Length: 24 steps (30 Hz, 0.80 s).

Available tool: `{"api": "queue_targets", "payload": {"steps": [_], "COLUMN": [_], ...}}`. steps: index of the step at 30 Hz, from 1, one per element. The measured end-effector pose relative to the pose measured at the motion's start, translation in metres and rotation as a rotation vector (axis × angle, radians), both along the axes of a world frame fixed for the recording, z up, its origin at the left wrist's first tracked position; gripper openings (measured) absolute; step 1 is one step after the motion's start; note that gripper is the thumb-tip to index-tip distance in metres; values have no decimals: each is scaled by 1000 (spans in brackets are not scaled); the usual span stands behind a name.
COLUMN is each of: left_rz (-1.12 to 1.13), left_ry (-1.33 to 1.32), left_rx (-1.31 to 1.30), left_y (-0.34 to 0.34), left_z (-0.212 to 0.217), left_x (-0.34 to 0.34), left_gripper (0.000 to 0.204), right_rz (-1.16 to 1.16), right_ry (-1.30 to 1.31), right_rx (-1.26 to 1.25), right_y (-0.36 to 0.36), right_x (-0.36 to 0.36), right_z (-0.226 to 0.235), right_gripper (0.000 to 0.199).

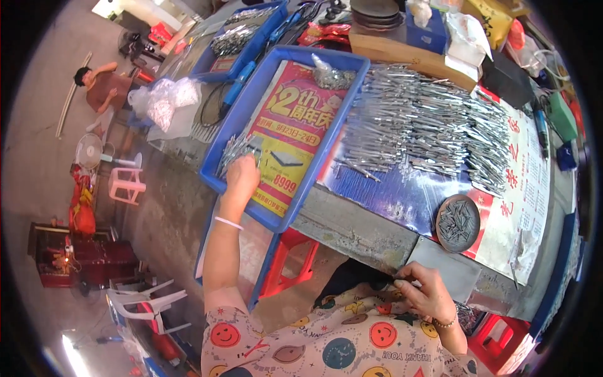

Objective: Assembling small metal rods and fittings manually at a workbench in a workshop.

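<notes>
My left hand [244, 176] reaches into a blue plastic tray [293, 217], its fingers curled around thin silvery metal pieces at their tips. More of these metal pieces [232, 154] lie in a small heap along the tray's left end, beside that hand. A colourful printed sheet [292, 125] lines the tray's bottom. Close to my patterned shirt, just off the table's front edge, my right hand [430, 294] is closed with thumb and fingertips together. Whatever it may pinch is too small to make out. A clear bag of small metal parts [331, 76] rests at the tray's far end.
Rows of metal pieces [408, 119] cover the table right of the tray. A round dish [458, 224] holds short grey pins. Another blue tray [242, 38] stands farther back. Red stools [286, 264] are under the table's edge. A person [103, 88] is far left.
</notes>
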<state>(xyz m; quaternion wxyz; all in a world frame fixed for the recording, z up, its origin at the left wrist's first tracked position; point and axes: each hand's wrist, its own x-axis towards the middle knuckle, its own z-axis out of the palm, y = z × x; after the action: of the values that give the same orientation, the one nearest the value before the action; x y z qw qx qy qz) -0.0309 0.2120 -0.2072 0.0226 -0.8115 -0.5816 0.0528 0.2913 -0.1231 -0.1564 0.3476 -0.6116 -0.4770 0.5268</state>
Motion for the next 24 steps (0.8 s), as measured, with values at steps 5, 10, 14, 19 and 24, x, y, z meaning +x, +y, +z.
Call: {"api": "queue_targets", "payload": {"steps": [5,10,14,19,24], "left_rz": [-38,-345,-543,-563,-565], "left_ry": [68,-433,-674,-604,-574], "left_rx": [20,167,0,-35,41], "left_y": [-15,-93,-132,-115,-101], "left_z": [10,74,62,-2,-27], "left_x": [17,70,127,169,182], "left_gripper": [13,12,18,21,8], "right_rz": [15,109,168,256,200], "right_ry": [-94,-133,-121,-158,-168], "right_rx": [55,46,36,154,142], "right_y": [-10,-7,-1,-7,-27], "right_x": [3,-1,-3,-1,7], "right_z": [-4,-5,-10,-4,-16], "right_gripper": [13,18,17,18,18]}}
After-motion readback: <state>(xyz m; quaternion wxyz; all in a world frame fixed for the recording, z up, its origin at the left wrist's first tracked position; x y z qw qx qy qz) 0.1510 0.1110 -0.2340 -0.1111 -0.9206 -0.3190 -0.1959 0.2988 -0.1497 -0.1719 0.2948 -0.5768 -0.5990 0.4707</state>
